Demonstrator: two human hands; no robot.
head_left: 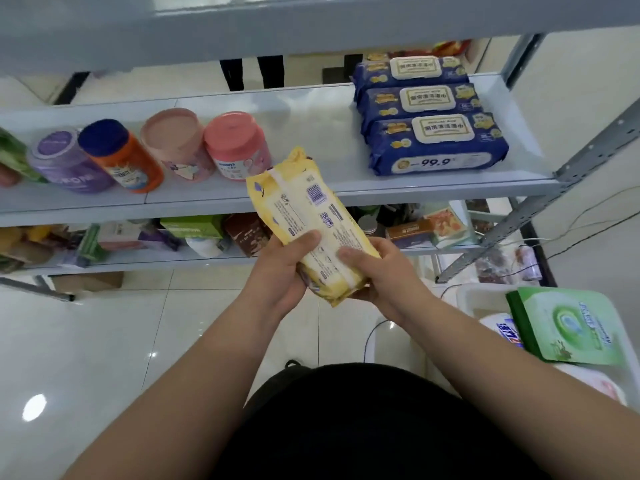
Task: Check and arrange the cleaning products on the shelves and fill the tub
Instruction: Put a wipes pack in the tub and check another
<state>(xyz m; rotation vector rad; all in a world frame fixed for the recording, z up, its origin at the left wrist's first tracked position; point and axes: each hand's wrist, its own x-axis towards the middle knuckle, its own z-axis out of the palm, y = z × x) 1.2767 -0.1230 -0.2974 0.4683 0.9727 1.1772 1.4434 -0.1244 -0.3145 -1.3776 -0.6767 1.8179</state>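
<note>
I hold a yellow wipes pack (304, 209) in front of the middle shelf (311, 133), its printed back side facing me. My left hand (280, 271) grips its lower left edge and my right hand (377, 271) grips its lower right side. On the shelf three blue wipes packs (436, 143) lie in a row at the right. Several round tubs stand at the left: a purple tub (65, 161), an orange jar (121, 155), a pale pink tub (176, 143) and a pink tub (235, 145). A white tub (485, 299) at lower right holds a green pack (571, 327).
The lower shelf (207, 258) is crowded with boxes and bottles. A grey slanted shelf post (568, 168) runs along the right. Cables trail on the glossy tiled floor (104, 341) near the white tub. A cardboard box (90, 280) sits under the lower shelf.
</note>
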